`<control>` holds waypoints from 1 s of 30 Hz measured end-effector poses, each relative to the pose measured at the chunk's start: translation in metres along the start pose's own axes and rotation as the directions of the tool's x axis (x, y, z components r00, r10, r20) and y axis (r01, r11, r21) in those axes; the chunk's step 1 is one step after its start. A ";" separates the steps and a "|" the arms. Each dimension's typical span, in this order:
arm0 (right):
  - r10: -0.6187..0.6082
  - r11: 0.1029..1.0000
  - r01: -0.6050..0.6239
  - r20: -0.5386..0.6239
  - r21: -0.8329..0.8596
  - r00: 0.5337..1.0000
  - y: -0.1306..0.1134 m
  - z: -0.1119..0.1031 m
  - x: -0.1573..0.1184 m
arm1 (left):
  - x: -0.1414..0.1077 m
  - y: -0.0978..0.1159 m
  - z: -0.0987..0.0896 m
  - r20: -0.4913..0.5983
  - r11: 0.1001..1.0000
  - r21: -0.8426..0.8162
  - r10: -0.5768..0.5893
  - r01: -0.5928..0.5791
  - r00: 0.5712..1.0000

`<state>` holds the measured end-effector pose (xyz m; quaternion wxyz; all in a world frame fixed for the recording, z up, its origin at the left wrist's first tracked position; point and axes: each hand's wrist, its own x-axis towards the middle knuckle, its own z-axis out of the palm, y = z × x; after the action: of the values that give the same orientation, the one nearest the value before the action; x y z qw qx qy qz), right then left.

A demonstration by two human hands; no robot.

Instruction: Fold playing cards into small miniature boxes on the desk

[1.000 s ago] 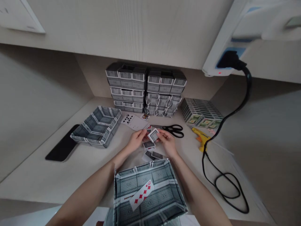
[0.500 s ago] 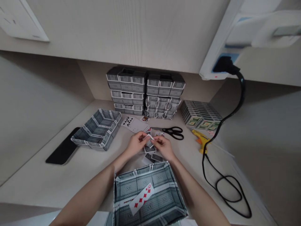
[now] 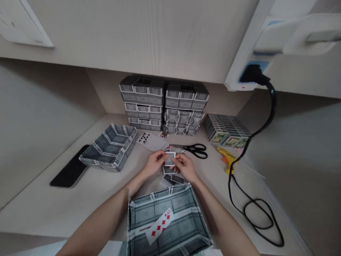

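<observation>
A small playing-card piece (image 3: 169,159), patterned back facing up, is held between my two hands over the table. My left hand (image 3: 155,160) pinches its left side, and my right hand (image 3: 184,165) grips its right side. Under the hands lie more card pieces (image 3: 176,179), partly covered. Close to me, between my forearms, stands a tray made of playing cards (image 3: 183,213), with a strip cut from a nine of diamonds (image 3: 160,226) lying in it. Black-handled scissors (image 3: 197,150) lie just beyond my right hand, their blades partly hidden among cards.
Loose cards (image 3: 153,141) lie beyond my left hand. At left, another card tray (image 3: 128,149) rests beside a black phone (image 3: 69,170). Stacked card boxes (image 3: 144,103) and card packs (image 3: 226,129) stand behind. A yellow glue gun (image 3: 226,158) and looping black cord (image 3: 266,227) occupy the right.
The card piece between my fingers has turned from tilted to nearly upright, its patterned back now showing more fully. Both hands stay in almost the same place.
</observation>
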<state>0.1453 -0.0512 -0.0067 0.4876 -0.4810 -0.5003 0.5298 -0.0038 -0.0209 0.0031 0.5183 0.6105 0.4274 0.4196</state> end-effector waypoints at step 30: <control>-0.008 0.994 0.007 -0.006 -0.109 1.000 0.010 0.001 0.001 | 0.002 -0.007 0.001 -0.091 0.981 0.165 0.122 -0.106 0.988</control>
<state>0.1440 -0.0506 -0.0170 0.4640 -0.5067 -0.5287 0.4984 -0.0025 -0.0184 -0.0039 0.4204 0.6516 0.4496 0.4433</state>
